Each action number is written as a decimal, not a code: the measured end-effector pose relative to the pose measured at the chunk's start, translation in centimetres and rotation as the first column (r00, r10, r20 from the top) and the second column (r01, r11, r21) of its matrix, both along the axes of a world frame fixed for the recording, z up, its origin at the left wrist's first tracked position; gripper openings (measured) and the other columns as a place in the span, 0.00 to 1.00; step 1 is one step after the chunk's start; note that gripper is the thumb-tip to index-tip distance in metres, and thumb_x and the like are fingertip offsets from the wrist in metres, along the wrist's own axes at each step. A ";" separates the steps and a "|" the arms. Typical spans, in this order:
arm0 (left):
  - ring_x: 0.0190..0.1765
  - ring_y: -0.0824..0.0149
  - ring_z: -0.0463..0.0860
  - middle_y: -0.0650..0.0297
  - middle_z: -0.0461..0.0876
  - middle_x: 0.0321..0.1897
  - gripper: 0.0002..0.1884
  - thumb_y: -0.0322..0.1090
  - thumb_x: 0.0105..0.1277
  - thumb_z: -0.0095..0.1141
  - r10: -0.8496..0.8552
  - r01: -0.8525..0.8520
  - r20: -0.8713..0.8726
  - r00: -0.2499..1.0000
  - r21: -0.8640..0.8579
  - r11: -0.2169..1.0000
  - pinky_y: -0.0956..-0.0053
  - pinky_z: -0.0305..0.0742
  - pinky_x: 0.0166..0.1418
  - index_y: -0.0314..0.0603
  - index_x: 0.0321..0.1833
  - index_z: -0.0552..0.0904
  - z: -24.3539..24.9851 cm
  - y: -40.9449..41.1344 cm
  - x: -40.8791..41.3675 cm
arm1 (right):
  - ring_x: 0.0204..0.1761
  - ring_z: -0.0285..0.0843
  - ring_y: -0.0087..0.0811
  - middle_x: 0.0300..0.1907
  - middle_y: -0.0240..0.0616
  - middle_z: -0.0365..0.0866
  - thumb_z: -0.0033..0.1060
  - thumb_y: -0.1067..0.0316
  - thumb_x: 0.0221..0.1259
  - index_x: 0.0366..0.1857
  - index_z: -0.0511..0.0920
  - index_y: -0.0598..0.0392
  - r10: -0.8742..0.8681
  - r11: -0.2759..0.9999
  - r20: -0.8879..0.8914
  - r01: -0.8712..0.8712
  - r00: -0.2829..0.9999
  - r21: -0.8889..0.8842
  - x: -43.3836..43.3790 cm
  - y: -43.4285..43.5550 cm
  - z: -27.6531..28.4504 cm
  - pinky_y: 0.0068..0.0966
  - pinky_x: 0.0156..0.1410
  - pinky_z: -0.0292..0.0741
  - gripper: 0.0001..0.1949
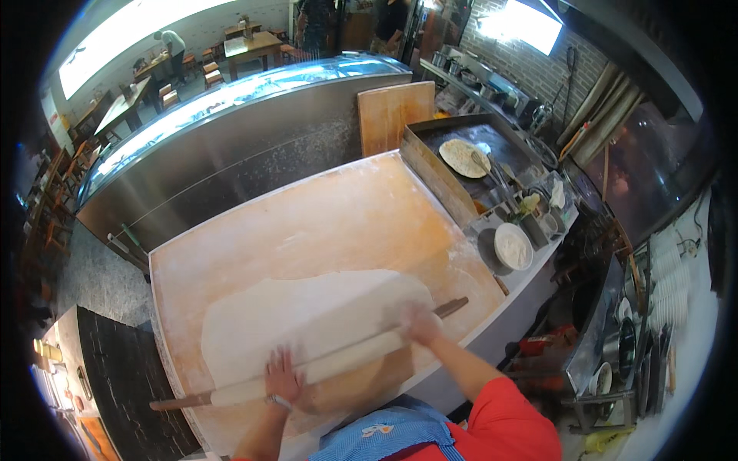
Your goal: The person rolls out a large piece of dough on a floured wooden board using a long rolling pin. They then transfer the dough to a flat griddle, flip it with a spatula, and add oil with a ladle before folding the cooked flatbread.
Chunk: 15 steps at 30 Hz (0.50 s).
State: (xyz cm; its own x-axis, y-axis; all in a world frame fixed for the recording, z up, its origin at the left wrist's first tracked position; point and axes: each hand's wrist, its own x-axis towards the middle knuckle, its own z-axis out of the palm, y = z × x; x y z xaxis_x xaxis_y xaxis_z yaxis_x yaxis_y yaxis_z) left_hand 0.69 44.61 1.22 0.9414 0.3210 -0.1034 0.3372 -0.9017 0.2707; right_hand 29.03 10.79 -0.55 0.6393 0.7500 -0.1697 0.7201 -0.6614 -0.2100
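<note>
A wide, thin sheet of pale dough lies on a floured wooden board. Its near edge is wrapped around a long wooden rolling pin, whose bare ends stick out at both sides. My left hand rests flat on the wrapped dough towards the pin's left end, fingers spread. Over the right part of the roll is my right hand, blurred, so its fingers are hard to make out. The middle of the pin is hidden under dough.
Right of the board, a griddle holds a round flatbread and a whisk. Nearer stands a bowl of white powder or paste. A steel counter borders the far side; an upright wooden board leans there. People stand beyond.
</note>
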 end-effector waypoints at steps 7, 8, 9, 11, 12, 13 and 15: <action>0.65 0.52 0.71 0.54 0.72 0.63 0.38 0.50 0.59 0.61 -0.229 0.218 0.137 0.964 0.095 0.971 0.49 0.64 0.66 0.43 0.71 0.65 -0.8 1.3 9.8 | 0.67 0.63 0.50 0.64 0.49 0.69 0.65 0.52 0.56 0.72 0.63 0.44 0.212 0.902 0.315 -0.309 0.925 0.300 -7.0 12.9 3.7 0.49 0.72 0.58 0.37; 0.62 0.53 0.73 0.56 0.74 0.60 0.38 0.51 0.59 0.62 -0.300 0.251 0.164 0.940 0.265 0.931 0.50 0.66 0.64 0.44 0.70 0.66 -0.4 -0.3 10.1 | 0.66 0.65 0.50 0.62 0.49 0.70 0.65 0.51 0.55 0.71 0.64 0.44 0.204 0.917 0.313 -0.293 0.928 0.270 -6.1 13.9 3.4 0.49 0.71 0.59 0.37; 0.60 0.54 0.74 0.57 0.75 0.58 0.38 0.52 0.58 0.63 -0.251 0.227 0.065 0.966 0.259 0.939 0.50 0.67 0.63 0.44 0.69 0.67 -0.8 -0.1 10.8 | 0.65 0.66 0.50 0.60 0.49 0.71 0.66 0.51 0.54 0.70 0.65 0.44 0.196 0.931 0.311 -0.277 0.930 0.240 -4.8 14.8 2.6 0.48 0.70 0.61 0.37; 0.57 0.56 0.76 0.59 0.76 0.53 0.38 0.54 0.56 0.65 -0.126 0.159 -0.138 0.982 0.259 0.953 0.52 0.69 0.60 0.45 0.67 0.68 -1.3 1.8 12.5 | 0.62 0.69 0.49 0.57 0.47 0.73 0.67 0.50 0.53 0.68 0.67 0.45 0.219 0.954 0.272 -0.264 0.937 0.141 -2.5 17.6 1.7 0.46 0.68 0.64 0.36; 0.54 0.57 0.77 0.60 0.76 0.48 0.39 0.53 0.53 0.68 -0.105 0.132 -0.107 0.989 0.282 0.950 0.54 0.70 0.58 0.45 0.66 0.69 -1.1 1.9 13.1 | 0.60 0.71 0.48 0.55 0.46 0.74 0.68 0.50 0.52 0.66 0.68 0.45 0.221 0.969 0.225 -0.239 0.949 0.056 -1.2 18.0 1.0 0.45 0.66 0.66 0.35; 0.53 0.56 0.77 0.59 0.76 0.48 0.39 0.53 0.52 0.70 -0.074 0.101 -0.118 0.990 0.239 0.966 0.55 0.70 0.58 0.45 0.65 0.69 -0.7 2.4 13.4 | 0.58 0.73 0.47 0.53 0.45 0.75 0.69 0.49 0.51 0.65 0.70 0.46 0.230 0.973 0.175 -0.229 0.957 -0.025 -0.4 18.3 0.7 0.44 0.64 0.68 0.34; 0.52 0.56 0.77 0.59 0.76 0.46 0.40 0.52 0.49 0.72 0.002 0.023 -0.164 0.987 0.152 0.988 0.55 0.71 0.58 0.46 0.64 0.71 -0.1 2.9 12.5 | 0.55 0.75 0.45 0.51 0.44 0.76 0.69 0.50 0.50 0.60 0.72 0.48 0.283 0.958 0.166 -0.288 0.945 0.006 -0.5 18.1 -0.1 0.42 0.61 0.71 0.32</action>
State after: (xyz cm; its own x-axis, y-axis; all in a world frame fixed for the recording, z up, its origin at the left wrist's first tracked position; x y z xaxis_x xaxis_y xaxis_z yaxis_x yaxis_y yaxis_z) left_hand 13.19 47.52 1.14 0.9194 0.3352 -0.2058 0.3557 -0.9319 0.0713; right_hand 28.51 28.92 -0.69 0.4146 0.9082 -0.0568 0.9037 -0.4182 -0.0914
